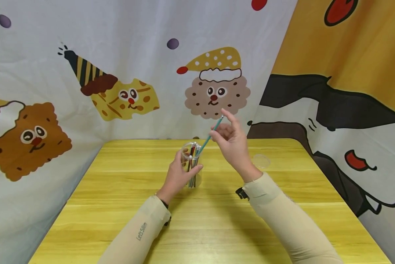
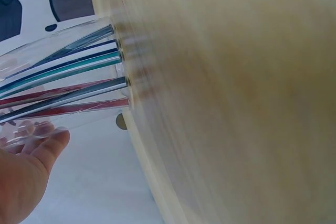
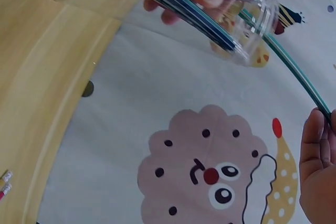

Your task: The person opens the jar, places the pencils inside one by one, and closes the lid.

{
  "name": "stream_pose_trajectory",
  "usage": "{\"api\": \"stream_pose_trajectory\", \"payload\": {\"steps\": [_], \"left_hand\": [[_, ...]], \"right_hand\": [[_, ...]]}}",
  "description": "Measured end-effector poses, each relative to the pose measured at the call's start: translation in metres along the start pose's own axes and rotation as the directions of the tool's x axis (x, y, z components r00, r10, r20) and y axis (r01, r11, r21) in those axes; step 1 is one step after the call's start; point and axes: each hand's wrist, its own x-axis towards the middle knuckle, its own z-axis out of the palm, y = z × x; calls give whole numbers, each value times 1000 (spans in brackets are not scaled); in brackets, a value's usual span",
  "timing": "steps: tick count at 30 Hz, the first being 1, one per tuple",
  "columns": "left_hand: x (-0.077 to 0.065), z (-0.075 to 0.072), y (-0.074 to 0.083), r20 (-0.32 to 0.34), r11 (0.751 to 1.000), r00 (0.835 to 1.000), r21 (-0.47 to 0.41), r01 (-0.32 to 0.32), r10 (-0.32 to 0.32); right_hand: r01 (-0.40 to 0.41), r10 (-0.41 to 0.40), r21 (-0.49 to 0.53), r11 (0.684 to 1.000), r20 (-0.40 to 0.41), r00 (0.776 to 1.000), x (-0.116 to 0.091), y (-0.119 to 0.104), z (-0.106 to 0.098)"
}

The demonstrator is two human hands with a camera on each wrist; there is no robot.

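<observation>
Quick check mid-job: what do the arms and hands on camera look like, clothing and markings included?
Both hands, left and right, are ungloved. The left sleeve and right sleeve are long and beige; dark lettering marks the left forearm. Black gear shows at the left wrist and right wrist.

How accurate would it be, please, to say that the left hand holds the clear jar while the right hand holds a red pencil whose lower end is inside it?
Not quite: the pencil in the right hand is teal, not red, as the head view shows. The left hand does hold the clear jar, with the pencil's lower end inside.
</observation>
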Motion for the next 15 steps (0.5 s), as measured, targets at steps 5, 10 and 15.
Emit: {"api": "stream_pose_trajectory", "payload": {"steps": [5,10,15], "left_hand": [[0,-1,-1,5,1000,1000,1,-7,7],[0,-1,0,11,1000,1000,-7,-3,3],[0,-2,1,11,1000,1000,-7,7,-7]], "right_hand": [[-43,45,-28,999,61,997,-4,5,9],[-28,34,-71,997,94,995,-10,11,15],[-7,17,-84,996,111,994,-15,15,19]]}}
